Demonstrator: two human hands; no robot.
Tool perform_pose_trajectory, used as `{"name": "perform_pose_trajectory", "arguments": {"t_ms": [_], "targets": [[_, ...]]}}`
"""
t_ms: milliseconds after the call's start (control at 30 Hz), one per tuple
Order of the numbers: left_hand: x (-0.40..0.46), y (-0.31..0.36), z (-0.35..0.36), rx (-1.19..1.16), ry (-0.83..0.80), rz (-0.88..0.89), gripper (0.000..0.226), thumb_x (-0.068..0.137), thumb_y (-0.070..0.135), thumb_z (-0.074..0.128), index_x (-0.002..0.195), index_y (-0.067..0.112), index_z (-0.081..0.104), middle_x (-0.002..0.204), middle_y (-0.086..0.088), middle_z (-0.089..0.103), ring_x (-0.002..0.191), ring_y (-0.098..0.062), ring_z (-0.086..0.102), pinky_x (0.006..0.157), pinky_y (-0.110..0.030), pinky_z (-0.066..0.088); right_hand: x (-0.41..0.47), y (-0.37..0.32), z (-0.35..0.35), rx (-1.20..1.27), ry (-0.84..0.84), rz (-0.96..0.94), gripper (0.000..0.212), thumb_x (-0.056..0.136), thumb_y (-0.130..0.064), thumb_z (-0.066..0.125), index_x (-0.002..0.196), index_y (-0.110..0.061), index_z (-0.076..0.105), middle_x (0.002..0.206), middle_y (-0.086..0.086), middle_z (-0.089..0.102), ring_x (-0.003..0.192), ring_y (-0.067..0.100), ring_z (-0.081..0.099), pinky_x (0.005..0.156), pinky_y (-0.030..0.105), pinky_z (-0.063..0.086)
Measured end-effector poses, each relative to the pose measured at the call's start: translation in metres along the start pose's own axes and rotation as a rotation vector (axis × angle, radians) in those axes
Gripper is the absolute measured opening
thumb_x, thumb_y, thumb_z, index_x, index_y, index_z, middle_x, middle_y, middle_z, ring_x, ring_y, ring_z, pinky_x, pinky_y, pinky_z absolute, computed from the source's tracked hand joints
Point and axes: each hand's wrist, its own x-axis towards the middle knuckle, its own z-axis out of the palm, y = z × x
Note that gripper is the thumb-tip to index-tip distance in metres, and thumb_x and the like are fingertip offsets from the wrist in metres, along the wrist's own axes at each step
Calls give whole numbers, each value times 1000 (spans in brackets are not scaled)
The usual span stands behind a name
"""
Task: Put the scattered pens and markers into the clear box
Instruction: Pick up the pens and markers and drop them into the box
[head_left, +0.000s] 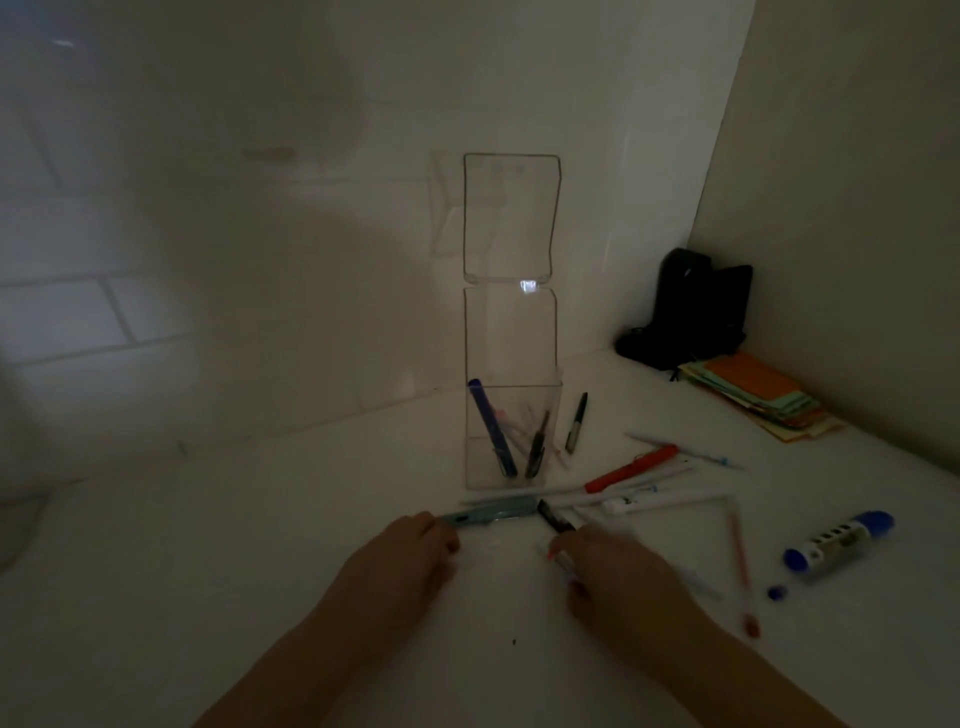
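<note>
The clear box stands upright on the white surface with its lid hinged up, holding a blue pen, a dark pen and a few pale ones. In front of it lie a teal pen, a red marker, several white pens and a thin red-tipped pen. My left hand has its fingers on the teal pen's left end. My right hand is closed on a black pen and a red-tipped one.
A black marker lies just right of the box. A blue-capped tube and a small blue cap rest at the right. Coloured paper and a black object fill the far right corner by the wall.
</note>
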Motion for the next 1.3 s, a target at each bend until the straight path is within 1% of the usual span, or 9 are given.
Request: {"name": "perform_pose_trajectory", "arguments": {"t_ms": [133, 300, 433, 600, 733, 900, 1033, 1133, 1300], "targets": [[19, 11, 9, -41, 109, 21, 61, 79, 48, 7, 110, 18, 50, 113, -3, 50, 101, -13, 42, 82, -22, 35, 11, 2, -3, 65, 144, 23, 38, 88, -17, 44, 126, -21, 41, 128, 2, 52, 114, 18, 50, 92, 27, 41], [38, 12, 16, 27, 171, 0, 13, 87, 16, 46, 96, 13, 55, 101, -5, 56, 87, -22, 53, 71, -28, 36, 27, 10, -1, 39, 164, 53, 32, 90, -13, 41, 122, -14, 43, 125, 8, 51, 113, 22, 50, 90, 30, 42], [41, 12, 12, 152, 112, 40, 8, 71, 25, 46, 77, 29, 47, 63, 11, 58, 50, -6, 54, 49, -14, 29, 32, 10, 6, -37, 132, 19, 31, 94, -13, 31, 124, -11, 41, 130, 10, 48, 117, 23, 49, 95, 33, 41], [38, 11, 17, 218, 20, 14, 29, 72, 30, 35, 91, 24, 55, 72, 5, 61, 51, -9, 59, 38, -17, 46, 33, 3, 15, -179, 61, 30, 32, 96, -12, 28, 126, -3, 36, 127, 19, 49, 112, 30, 52, 94, 39, 43], [37, 26, 12, 180, -5, -158, 33, 89, 22, 35, 122, 20, 43, 118, -4, 44, 89, -22, 59, 72, -31, 50, 30, 3, 15, -265, 129, 29, 42, 69, -21, 74, 98, 6, 62, 85, 20, 66, 67, 25, 66, 55, 32, 55], [30, 33, 1, 81, -32, -175, 42, 88, 21, 41, 129, 21, 32, 136, -2, 32, 96, -23, 58, 76, -31, 46, 30, 8, 14, -44, 92, 40, 43, 93, -13, 32, 135, -7, 25, 137, 16, 41, 116, 30, 50, 97, 40, 41], [21, 25, -15, -130, 65, -68, 30, 88, 28, 40, 117, 24, 37, 119, -2, 54, 92, -16, 58, 70, -20, 36, 23, 14, -21, 389, 169, 7, 12, 94, -26, 40, 103, -21, 46, 95, 0, 57, 85, 16, 57, 76, 27, 47], [29, 29, -42, -419, 245, -72, 8, 93, 24, 40, 100, 21, 41, 82, 0, 62, 56, -1, 52, 51, -13, 39, 19, 8, -67, 722, 295, -22, 21, 94, -34, 37, 78, -25, 47, 68, -6, 49, 61, 8, 48, 58, 20, 41], [78, 46, -91, -728, 491, -10, 8, 93, 18, 38, 100, 14, 40, 76, 0, 52, 58, -2, 51, 53, -7, 47, 33, -11, -131, 926, 580, -168, 28, 94, -36, 33, 99, -15, 51, 75, -4, 47, 65, 7, 44, 59, 21, 39]]}}
